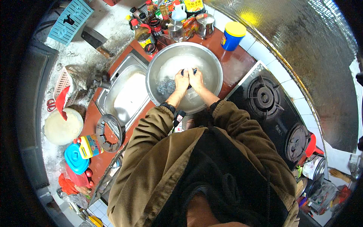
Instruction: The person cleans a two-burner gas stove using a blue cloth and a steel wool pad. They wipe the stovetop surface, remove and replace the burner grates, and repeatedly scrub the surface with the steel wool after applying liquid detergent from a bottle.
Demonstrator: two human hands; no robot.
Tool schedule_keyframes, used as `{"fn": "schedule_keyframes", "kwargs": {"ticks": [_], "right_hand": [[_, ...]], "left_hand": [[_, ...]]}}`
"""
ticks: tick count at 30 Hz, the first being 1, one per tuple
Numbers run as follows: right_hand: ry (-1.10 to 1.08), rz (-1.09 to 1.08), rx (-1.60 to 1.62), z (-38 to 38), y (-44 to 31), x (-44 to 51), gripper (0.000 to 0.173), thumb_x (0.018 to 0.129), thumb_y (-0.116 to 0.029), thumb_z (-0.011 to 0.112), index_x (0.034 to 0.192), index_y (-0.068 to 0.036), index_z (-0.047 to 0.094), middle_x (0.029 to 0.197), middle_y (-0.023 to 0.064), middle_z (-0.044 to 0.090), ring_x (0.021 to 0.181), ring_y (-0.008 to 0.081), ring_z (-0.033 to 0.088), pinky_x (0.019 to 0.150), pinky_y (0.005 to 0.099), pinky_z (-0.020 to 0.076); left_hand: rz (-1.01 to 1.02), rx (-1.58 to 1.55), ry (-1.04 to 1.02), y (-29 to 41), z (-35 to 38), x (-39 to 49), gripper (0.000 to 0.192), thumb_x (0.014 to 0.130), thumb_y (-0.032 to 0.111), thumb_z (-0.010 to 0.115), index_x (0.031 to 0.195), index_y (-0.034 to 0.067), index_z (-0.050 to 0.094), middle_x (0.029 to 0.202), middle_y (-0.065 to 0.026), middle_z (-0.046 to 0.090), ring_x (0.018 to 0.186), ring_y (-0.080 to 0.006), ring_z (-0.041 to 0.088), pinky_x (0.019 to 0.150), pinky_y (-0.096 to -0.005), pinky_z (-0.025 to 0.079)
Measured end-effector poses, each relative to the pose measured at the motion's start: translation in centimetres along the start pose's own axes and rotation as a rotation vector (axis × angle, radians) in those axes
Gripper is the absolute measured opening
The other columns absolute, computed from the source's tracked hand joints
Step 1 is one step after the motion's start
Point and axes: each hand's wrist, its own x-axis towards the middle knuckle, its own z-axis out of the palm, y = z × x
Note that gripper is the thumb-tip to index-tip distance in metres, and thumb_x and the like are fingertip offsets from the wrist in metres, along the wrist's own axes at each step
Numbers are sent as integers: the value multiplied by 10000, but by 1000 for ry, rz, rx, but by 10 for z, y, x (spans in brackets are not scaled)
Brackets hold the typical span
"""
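A wide stainless steel basin (212, 88) holding cloudy water and white suds stands in front of me on the red counter. Over its middle, my left hand (181, 81) and my right hand (196, 80) are pressed together, thumbs side by side. Both grip a small dark piece (194, 71), probably wet cloth, that shows at the fingertips and below the left palm. My fingers hide most of it. A dark, mottled bundle (166, 86) lies in the water left of my left hand; I cannot tell what it is.
A steel sink (109, 103) and faucet (102, 82) are left of the basin, a black gas stove (272, 133) right. Bottles (143, 34) and a blue tub with yellow lid (233, 38) stand behind. A cleaver (93, 39) lies far left; a pan-support ring (109, 133) overlaps the sink corner.
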Motion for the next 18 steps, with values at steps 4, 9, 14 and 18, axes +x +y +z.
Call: {"fn": "schedule_keyframes", "kwargs": {"ticks": [4,9,14,18], "right_hand": [[-33,372,165,-3,-11,-10,400,942,-374,575,952,16,658,883,194,682,748,295,666,662,406,521],[-58,815,401,-9,-35,-15,398,987,-404,490,1062,-27,594,837,114,658,678,262,647,469,435,479],[-211,972,692,-13,-23,-24,380,1000,-427,433,1074,-78,563,884,108,643,631,223,618,423,416,461],[-426,924,678,-16,1,-28,351,1002,-396,416,1071,-86,566,878,106,639,657,236,634,493,436,519]], "left_hand": [[193,316,-53,-8,-8,3,277,962,252,547,977,-6,646,795,-215,662,750,-318,659,729,-408,518],[203,536,-137,9,-9,-6,322,965,314,521,970,19,650,847,-264,653,808,-425,651,740,-461,518],[408,685,-229,14,-16,-13,320,965,321,518,925,26,635,826,-264,647,812,-437,647,738,-491,516],[516,839,-378,21,-26,-19,297,958,312,516,953,30,609,839,-252,654,814,-453,640,741,-493,518]]}}
